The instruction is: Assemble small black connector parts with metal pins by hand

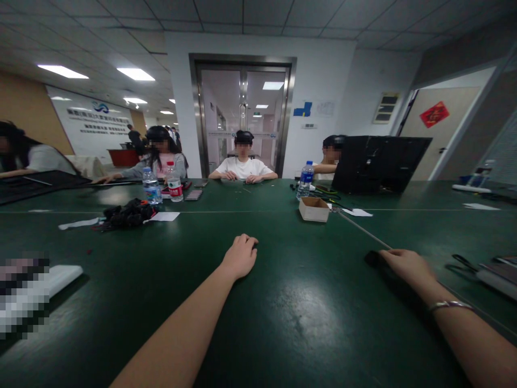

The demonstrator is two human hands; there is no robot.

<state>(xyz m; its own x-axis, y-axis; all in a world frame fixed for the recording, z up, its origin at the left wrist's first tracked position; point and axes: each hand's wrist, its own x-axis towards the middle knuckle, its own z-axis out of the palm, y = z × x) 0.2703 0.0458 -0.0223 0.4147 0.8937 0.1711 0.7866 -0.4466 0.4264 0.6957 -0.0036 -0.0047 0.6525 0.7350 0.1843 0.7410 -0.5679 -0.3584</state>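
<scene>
My left hand (241,256) rests on the dark green table (283,302) near the middle, its fingers loosely bent and a little apart, with no object visible in it. Off to the right, my right hand (409,271) has its fingers closed on a small black object (372,258), which is blurred and held at or just above the tabletop. A silver bracelet (451,305) circles my right wrist. Beyond both hands, between them, stands an open cardboard box (314,210).
Bottles (174,183) and a black tangled bundle (128,214) lie ahead left. Another bottle (306,180) and a black monitor (379,163) stand ahead right. A white item (64,280) lies near left, a grey device (498,277) far right. Several people sit around the table.
</scene>
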